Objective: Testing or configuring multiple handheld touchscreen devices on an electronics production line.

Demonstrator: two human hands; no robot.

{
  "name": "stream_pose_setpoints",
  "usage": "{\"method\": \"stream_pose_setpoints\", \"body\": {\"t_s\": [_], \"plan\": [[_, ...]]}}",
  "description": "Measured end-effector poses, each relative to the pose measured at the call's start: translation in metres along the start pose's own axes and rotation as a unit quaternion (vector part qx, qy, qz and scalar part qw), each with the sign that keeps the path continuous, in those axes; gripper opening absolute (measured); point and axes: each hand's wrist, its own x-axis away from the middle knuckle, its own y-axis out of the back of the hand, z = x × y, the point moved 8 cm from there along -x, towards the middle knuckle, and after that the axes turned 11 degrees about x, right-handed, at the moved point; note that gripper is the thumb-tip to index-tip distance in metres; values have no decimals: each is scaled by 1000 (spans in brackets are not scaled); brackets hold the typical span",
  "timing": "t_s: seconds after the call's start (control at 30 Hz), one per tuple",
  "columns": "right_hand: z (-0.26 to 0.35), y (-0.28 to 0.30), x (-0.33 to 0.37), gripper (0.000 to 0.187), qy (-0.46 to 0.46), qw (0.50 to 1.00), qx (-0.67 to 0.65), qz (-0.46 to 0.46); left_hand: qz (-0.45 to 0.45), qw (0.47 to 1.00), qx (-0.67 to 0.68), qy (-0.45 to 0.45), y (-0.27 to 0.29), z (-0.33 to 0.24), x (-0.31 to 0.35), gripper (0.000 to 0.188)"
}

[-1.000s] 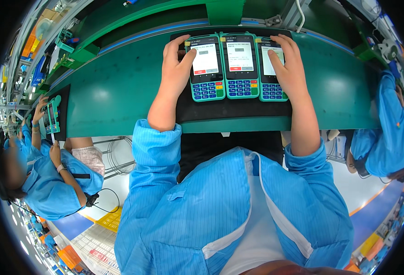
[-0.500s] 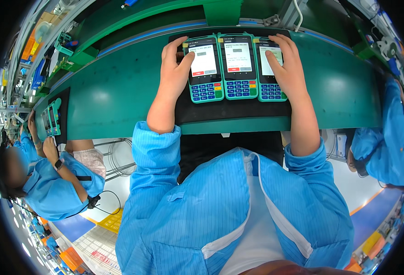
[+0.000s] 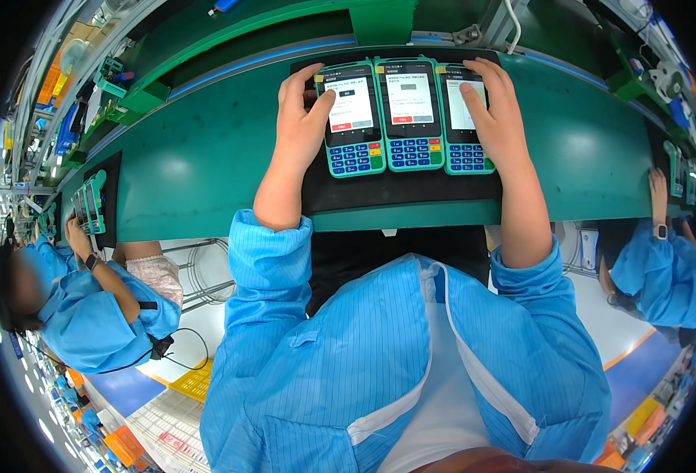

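Three teal handheld payment terminals with lit screens and keypads lie side by side on a black mat (image 3: pixel 411 189). My left hand (image 3: pixel 299 122) is curled round the outer edge of the left terminal (image 3: pixel 355 150), thumb at the upper left of its screen. Around the far right side of the right terminal (image 3: pixel 466 154) goes my right hand (image 3: pixel 499 118), its thumb over that screen and covering part of it. Between them the middle terminal (image 3: pixel 413 146) is touched by neither hand. The fingertips under the outer edges are partly hidden.
The mat rests on a green workbench (image 3: pixel 198 173), with a green rail (image 3: pixel 285 31) along its back. At left, a co-worker (image 3: pixel 99 315) handles terminals (image 3: pixel 89 206) on another mat. Another co-worker (image 3: pixel 659 272) sits at right, a hand at the bench.
On the left terminal's screen the button has turned dark and more text shows; the right screen's content also differs. My right thumb shifted slightly. Both co-workers moved their arms.
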Motion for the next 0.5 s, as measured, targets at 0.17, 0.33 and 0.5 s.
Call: {"method": "stream_pose_setpoints", "body": {"t_s": [0.17, 0.33, 0.5], "plan": [[4, -5, 3, 57, 1, 998, 64, 19, 0, 1000, -6, 1, 0, 1, 0, 42], [7, -5, 3, 72, 15, 994, 111, 21, -5, 1000, -7, -2, -1, 0, 1, 43], [10, -8, 4, 71, 20, 991, 129, 30, -5, 1000, -19, 1, -2, 1, -1, 46]]}}
